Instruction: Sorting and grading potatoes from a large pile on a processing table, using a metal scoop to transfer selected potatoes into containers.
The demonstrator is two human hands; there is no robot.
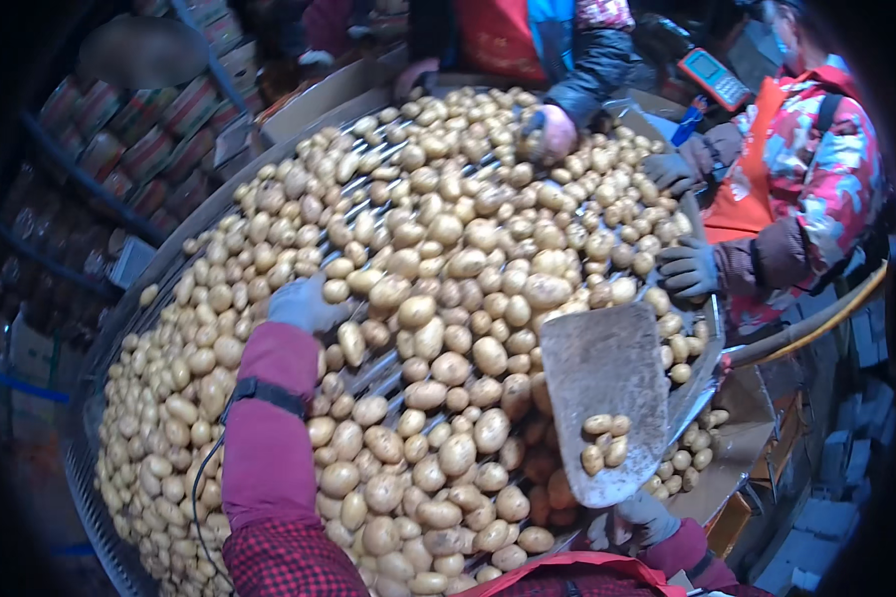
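A wide sorting table is heaped with yellow-brown potatoes [458, 454]. My left hand [307, 304], in a grey glove, rests on the heap left of the middle, fingers stretched toward the potatoes to its right. Nothing shows gripped in it. My right hand [645, 519], also gloved, is at the lower right, just below the rounded edge of a grey metal plate [607, 373]. Its fingers are partly hidden and shaded, so their hold is unclear. Several small potatoes [605, 443] lie on the plate. Metal bars [376, 376] show between the potatoes near my left hand.
Across the table, a co-worker's gloved hand [551, 134] is among the potatoes. Another person's grey gloves [689, 269] rest at the right rim. A cardboard box [722, 468] with potatoes stands below the right edge. Packed shelves [159, 129] stand at the left.
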